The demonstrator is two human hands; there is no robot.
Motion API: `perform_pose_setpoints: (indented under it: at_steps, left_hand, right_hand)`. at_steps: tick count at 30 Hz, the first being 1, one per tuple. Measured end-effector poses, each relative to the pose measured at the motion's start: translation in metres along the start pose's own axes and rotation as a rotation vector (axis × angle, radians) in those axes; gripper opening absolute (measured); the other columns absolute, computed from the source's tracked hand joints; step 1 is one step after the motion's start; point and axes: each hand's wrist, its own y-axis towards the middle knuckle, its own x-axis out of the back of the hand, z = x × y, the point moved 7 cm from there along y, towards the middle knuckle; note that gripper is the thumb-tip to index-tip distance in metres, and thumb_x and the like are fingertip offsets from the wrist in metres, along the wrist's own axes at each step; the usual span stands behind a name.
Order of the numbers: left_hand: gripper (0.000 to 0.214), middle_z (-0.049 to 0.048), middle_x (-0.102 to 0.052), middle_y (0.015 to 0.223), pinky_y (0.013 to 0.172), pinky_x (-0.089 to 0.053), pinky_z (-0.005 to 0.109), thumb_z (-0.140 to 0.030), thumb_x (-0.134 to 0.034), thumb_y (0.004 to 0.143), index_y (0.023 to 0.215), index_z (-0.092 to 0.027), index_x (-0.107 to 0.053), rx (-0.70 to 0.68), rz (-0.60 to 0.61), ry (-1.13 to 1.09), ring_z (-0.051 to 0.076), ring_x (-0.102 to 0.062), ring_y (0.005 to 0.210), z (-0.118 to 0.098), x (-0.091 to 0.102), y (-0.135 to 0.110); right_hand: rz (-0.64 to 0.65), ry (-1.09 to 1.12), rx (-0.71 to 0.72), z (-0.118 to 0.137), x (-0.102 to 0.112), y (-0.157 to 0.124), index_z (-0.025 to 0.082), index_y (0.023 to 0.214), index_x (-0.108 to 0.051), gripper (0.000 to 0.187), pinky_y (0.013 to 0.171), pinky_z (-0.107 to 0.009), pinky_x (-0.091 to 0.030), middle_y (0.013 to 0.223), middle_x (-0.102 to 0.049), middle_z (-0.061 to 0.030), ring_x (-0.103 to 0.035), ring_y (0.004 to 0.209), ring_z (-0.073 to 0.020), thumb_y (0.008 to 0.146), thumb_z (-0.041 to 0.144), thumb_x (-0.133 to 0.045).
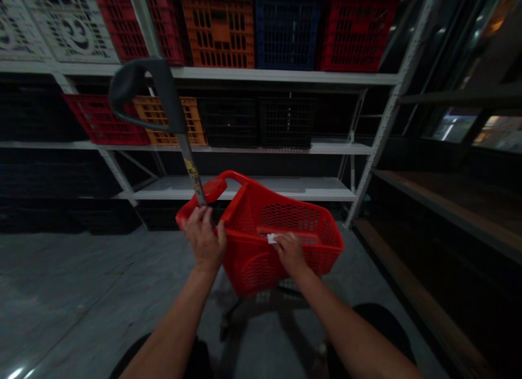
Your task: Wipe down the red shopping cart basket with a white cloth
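A red plastic shopping cart [261, 265] with perforated sides stands in front of me, its basket to the right. A grey metal pole [188, 156] with yellow stickers rises from its left end and carries a dark grey looped grip [173, 96]. Around the cart's rim, at the foot of the pole, my left hand [204, 240] is closed; part of its grip is hidden. My right hand [291, 254] pinches a small white piece of paper or cloth [272, 238] against the near basket rim. Its exact kind is unclear.
A white metal rack [244, 74] behind the cart bears orange [220, 33], blue [287, 31], red [359, 33], black and white crates. Brown shelving [448, 232] runs along the right. The grey concrete floor [81, 292] extends to the left.
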Motion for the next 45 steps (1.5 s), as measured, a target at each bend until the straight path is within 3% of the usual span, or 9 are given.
perform_pose_setpoints:
  at_steps: [4, 6, 10, 15, 17, 25, 35, 42, 45]
  left_hand:
    - [0.036, 0.0131, -0.047, 0.123, 0.098, -0.023, 0.044, -0.031, -0.039, 0.081, 0.113, -0.017, -0.049, -0.18, 0.182, -0.087, 0.024, -0.039, 0.117, -0.06, -0.026, -0.032]
    - [0.032, 0.011, -0.061, 0.101, 0.096, -0.025, 0.043, -0.034, -0.035, 0.083, 0.097, -0.017, -0.059, -0.265, 0.352, -0.046, 0.023, -0.051, 0.101, -0.076, -0.049, -0.043]
    - [0.044, 0.0098, -0.064, 0.069, 0.085, -0.028, 0.043, -0.041, -0.031, 0.084, 0.066, -0.017, -0.063, -0.304, 0.505, 0.063, 0.023, -0.054, 0.08, -0.072, -0.076, -0.046]
    - [0.045, 0.0092, -0.064, 0.07, 0.084, -0.025, 0.043, -0.042, -0.03, 0.085, 0.069, -0.018, -0.064, -0.345, 0.505, 0.04, 0.023, -0.052, 0.08, -0.067, -0.083, -0.041]
    - [0.045, 0.0095, -0.065, 0.071, 0.085, -0.024, 0.043, -0.044, -0.03, 0.085, 0.07, -0.018, -0.064, -0.351, 0.504, 0.024, 0.023, -0.051, 0.081, -0.068, -0.086, -0.039]
    - [0.045, 0.0116, -0.064, 0.07, 0.086, -0.023, 0.045, -0.043, -0.032, 0.083, 0.067, -0.016, -0.064, -0.323, 0.488, 0.013, 0.025, -0.051, 0.082, -0.063, -0.103, -0.03]
    - [0.044, 0.0094, -0.064, 0.066, 0.085, -0.023, 0.044, -0.044, -0.032, 0.083, 0.061, -0.018, -0.062, -0.373, 0.493, 0.013, 0.023, -0.051, 0.079, -0.037, -0.119, -0.015]
    - [0.043, 0.0092, -0.064, 0.069, 0.086, -0.022, 0.043, -0.044, -0.033, 0.083, 0.063, -0.018, -0.062, -0.383, 0.509, 0.017, 0.023, -0.05, 0.081, -0.04, -0.127, -0.013]
    - [0.042, 0.0085, -0.065, 0.071, 0.086, -0.022, 0.043, -0.042, -0.032, 0.083, 0.065, -0.019, -0.062, -0.401, 0.528, 0.031, 0.022, -0.05, 0.081, -0.036, -0.13, -0.012]
  right_hand:
    - [0.059, -0.02, -0.036, 0.016, -0.014, 0.01, 0.021, 0.087, -0.062, 0.014, 0.077, -0.031, -0.033, 0.086, -0.065, -0.0024, -0.049, 0.084, -0.0183, 0.079, 0.015, -0.053]
    - [0.082, -0.06, -0.052, 0.003, -0.007, 0.004, 0.021, 0.086, -0.062, 0.014, 0.078, -0.031, -0.032, 0.084, -0.064, -0.003, -0.048, 0.084, -0.0186, 0.079, 0.015, -0.052]
    - [0.092, -0.152, -0.117, -0.057, 0.031, -0.024, 0.022, 0.086, -0.064, 0.016, 0.078, -0.032, -0.029, 0.086, -0.063, -0.0042, -0.049, 0.085, -0.0181, 0.078, 0.015, -0.053]
    - [0.07, -0.254, -0.261, -0.122, 0.073, -0.049, 0.023, 0.088, -0.065, 0.018, 0.078, -0.032, -0.027, 0.08, -0.063, -0.0034, -0.052, 0.08, -0.0169, 0.078, 0.015, -0.053]
    - [0.082, -0.262, -0.262, -0.12, 0.07, -0.045, 0.023, 0.087, -0.066, 0.016, 0.076, -0.031, -0.028, 0.078, -0.063, -0.0038, -0.052, 0.078, -0.0168, 0.078, 0.017, -0.054]
    - [0.175, -0.222, -0.134, -0.039, 0.003, 0.008, 0.026, 0.091, -0.064, 0.015, 0.071, -0.028, -0.028, 0.081, -0.061, -0.003, -0.05, 0.081, -0.0171, 0.08, 0.024, -0.053]
    - [0.154, -0.289, -0.231, -0.137, 0.078, -0.055, 0.024, 0.086, -0.066, 0.015, 0.08, -0.033, -0.025, 0.081, -0.065, -0.0038, -0.054, 0.082, -0.0169, 0.079, 0.019, -0.053]
    - [0.171, -0.22, -0.13, -0.079, 0.016, -0.003, 0.024, 0.087, -0.065, 0.013, 0.077, -0.03, -0.029, 0.088, -0.065, -0.0027, -0.051, 0.086, -0.0171, 0.08, 0.021, -0.054]
    - [0.218, -0.199, -0.076, -0.077, 0.01, 0.001, 0.025, 0.09, -0.063, 0.015, 0.077, -0.031, -0.028, 0.09, -0.065, -0.0016, -0.051, 0.087, -0.0169, 0.08, 0.021, -0.054]
